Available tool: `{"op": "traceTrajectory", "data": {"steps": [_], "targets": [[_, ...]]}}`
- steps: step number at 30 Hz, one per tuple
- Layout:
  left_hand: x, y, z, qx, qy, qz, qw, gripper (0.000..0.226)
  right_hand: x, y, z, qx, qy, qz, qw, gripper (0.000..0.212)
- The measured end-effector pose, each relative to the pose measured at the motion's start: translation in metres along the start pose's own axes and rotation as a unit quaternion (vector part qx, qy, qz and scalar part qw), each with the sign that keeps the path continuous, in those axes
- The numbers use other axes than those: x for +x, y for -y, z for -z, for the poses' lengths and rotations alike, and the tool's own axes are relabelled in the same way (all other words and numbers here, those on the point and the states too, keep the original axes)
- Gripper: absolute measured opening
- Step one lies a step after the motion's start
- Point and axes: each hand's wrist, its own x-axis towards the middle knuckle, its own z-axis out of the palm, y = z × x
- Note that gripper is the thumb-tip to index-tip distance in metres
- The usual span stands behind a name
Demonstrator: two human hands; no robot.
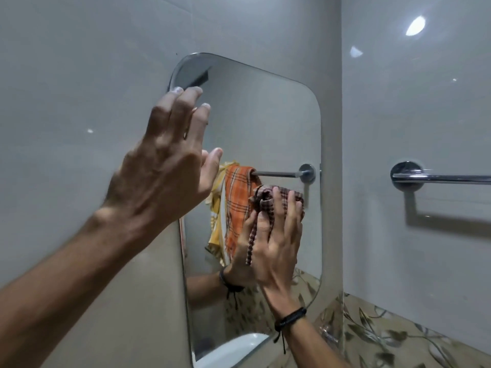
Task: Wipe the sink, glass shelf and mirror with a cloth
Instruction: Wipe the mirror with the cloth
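The right hand [276, 235] grips a bunched brown checked cloth [268, 200] against the rounded frameless wall mirror [265, 115] to wipe it, while the left hand [170, 160], fingers spread and relaxed, reaches its left edge, likely steadying it.

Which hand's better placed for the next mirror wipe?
Right. The right hand holds the cloth against the mirror; the left hand is empty, fingers spread by the mirror's left edge.
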Motion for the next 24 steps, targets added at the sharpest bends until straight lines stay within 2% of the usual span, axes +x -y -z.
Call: {"op": "traceTrajectory", "data": {"steps": [4, 7, 13, 17, 19, 21, 24], "targets": [[-0.002, -0.002, 0.0, 0.036, 0.007, 0.006, 0.999, 0.066, 0.02, -0.008, 0.002, -0.003, 0.011, 0.108, 0.994, 0.055], [-0.001, -0.002, 0.0, 0.056, 0.019, 0.006, 0.998, 0.065, 0.062, -0.025, 0.003, 0.012, -0.003, 0.11, 0.994, 0.053], [0.0, -0.003, 0.001, 0.093, 0.029, 0.006, 0.995, 0.063, 0.11, -0.074, 0.009, 0.027, -0.033, -0.002, 0.999, 0.057], [0.001, -0.004, 0.002, 0.091, 0.036, 0.013, 0.995, 0.063, 0.08, -0.093, 0.013, 0.055, -0.045, -0.142, 0.987, 0.065], [0.001, -0.005, 0.002, 0.087, 0.037, 0.011, 0.995, 0.063, 0.045, -0.087, 0.012, 0.046, -0.048, -0.177, 0.982, 0.063], [0.0, -0.005, 0.003, 0.083, 0.036, 0.013, 0.996, 0.062, 0.004, -0.065, 0.008, 0.034, -0.035, -0.16, 0.986, 0.054], [0.0, -0.006, 0.002, 0.08, 0.035, 0.013, 0.996, 0.062, -0.048, -0.015, 0.002, 0.003, 0.009, -0.036, 0.999, 0.055]]}}
